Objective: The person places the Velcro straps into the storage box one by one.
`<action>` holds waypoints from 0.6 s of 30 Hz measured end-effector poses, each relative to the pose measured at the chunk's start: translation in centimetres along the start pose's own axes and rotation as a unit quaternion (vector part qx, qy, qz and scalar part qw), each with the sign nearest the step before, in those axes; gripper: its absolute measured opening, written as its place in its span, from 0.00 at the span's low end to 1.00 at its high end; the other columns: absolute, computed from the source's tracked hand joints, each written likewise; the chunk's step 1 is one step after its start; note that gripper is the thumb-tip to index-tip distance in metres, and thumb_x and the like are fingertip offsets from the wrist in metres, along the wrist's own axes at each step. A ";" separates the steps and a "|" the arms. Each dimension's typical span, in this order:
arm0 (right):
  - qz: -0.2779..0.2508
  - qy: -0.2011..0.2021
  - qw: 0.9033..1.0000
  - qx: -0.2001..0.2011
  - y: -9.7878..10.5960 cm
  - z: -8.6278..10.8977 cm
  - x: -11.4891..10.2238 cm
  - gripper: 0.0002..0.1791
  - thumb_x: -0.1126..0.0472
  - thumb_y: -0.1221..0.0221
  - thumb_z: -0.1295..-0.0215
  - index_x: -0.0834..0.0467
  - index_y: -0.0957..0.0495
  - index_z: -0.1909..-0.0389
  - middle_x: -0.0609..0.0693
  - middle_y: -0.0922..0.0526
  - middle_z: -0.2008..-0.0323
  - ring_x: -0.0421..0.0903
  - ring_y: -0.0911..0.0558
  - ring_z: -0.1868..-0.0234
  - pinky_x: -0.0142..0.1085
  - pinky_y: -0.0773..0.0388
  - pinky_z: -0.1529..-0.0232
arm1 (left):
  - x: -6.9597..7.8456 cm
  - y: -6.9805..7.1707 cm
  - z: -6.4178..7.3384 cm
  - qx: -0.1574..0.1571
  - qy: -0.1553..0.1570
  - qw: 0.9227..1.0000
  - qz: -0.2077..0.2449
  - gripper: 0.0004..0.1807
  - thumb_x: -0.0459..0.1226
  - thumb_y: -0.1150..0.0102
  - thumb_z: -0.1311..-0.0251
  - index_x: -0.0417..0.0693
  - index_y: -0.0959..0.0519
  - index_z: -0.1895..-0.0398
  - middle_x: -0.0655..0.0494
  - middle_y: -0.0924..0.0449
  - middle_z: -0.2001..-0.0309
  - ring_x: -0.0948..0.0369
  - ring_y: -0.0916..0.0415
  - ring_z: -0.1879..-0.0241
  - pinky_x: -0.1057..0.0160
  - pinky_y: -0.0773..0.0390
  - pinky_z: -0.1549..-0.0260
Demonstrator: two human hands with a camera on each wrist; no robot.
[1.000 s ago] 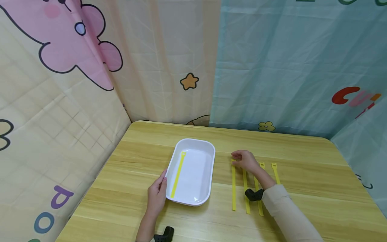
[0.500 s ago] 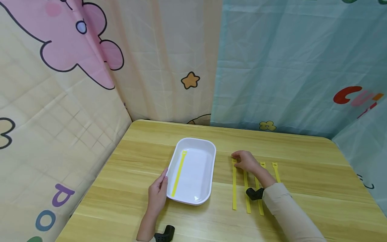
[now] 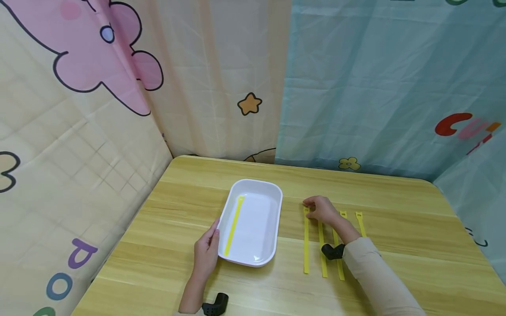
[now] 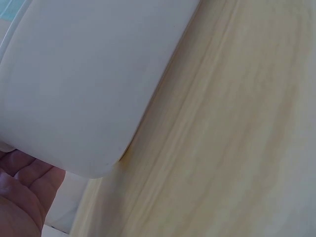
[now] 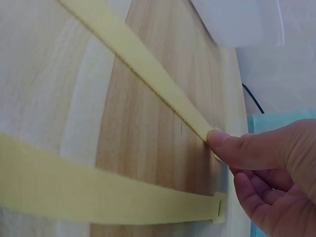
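My left hand [image 3: 206, 253] grips the left side of a white rectangular tray [image 3: 279, 219] on the table. Inside the tray lies one yellow cable tie [image 3: 234, 228], a flat strap with a slotted head. To the right, my right hand [image 3: 322, 210] pinches the head end of the leftmost yellow cable tie [image 3: 306, 250] in the row. In the right wrist view, the thumb [image 5: 218, 138] presses on that tie, and a neighbouring tie [image 5: 123, 197] runs below it. The left wrist view has the tray's outer wall [image 4: 84, 89] above the left hand's fingers [image 4: 37, 177].
More yellow cable ties lie side by side under the right forearm, the rightmost tie [image 3: 359, 221] partly covered by the sleeve. Black wrist devices [image 3: 333, 252] sit at both wrists. Printed curtains [image 3: 213, 87] stand behind the wooden table [image 3: 166, 228].
The view shifts slightly. Both hands stay almost where they were, and the right fingers remain at the head of the leftmost tie.
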State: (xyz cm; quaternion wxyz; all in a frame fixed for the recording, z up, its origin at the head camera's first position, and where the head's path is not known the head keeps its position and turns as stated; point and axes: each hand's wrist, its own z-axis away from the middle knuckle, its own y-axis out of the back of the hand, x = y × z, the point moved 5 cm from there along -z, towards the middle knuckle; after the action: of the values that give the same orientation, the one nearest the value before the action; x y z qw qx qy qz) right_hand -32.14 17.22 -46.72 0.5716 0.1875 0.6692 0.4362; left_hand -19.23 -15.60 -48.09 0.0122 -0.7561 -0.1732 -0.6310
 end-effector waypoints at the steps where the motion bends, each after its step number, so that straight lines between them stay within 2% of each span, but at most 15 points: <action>1: -0.002 -0.001 1.000 0.001 0.0 0.0 0.0 0.22 0.75 0.35 0.52 0.73 0.24 0.53 0.63 0.21 0.56 0.55 0.23 0.56 0.46 0.25 0.55 | 0.0 0.0 0.0 0.000 0.000 1.000 0.000 0.18 0.32 0.54 0.33 0.38 0.30 0.41 0.48 0.31 0.41 0.59 0.34 0.44 0.66 0.28 0.53; 12: -0.024 -0.015 1.000 0.004 -0.3 -0.1 0.3 0.18 0.76 0.35 0.52 0.68 0.22 0.57 0.57 0.20 0.61 0.52 0.24 0.59 0.45 0.25 0.57 | -0.1 0.0 0.0 -0.002 -0.004 1.000 0.000 0.18 0.32 0.54 0.33 0.37 0.30 0.41 0.47 0.31 0.41 0.57 0.34 0.43 0.64 0.28 0.52; 18: -0.043 -0.020 0.999 0.008 -0.3 -0.2 0.6 0.16 0.76 0.36 0.53 0.68 0.22 0.60 0.53 0.22 0.66 0.48 0.25 0.65 0.41 0.24 0.62 | -0.2 0.0 0.0 -0.006 -0.005 1.000 -0.006 0.18 0.33 0.55 0.32 0.37 0.31 0.41 0.46 0.32 0.41 0.56 0.35 0.43 0.64 0.29 0.51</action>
State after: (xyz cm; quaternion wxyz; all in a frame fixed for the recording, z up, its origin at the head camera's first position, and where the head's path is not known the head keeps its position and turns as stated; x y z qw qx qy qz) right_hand -32.38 17.46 -47.37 0.6017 0.1714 0.6686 0.4019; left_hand -19.26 -15.68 -48.25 0.0031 -0.7580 -0.1742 -0.6286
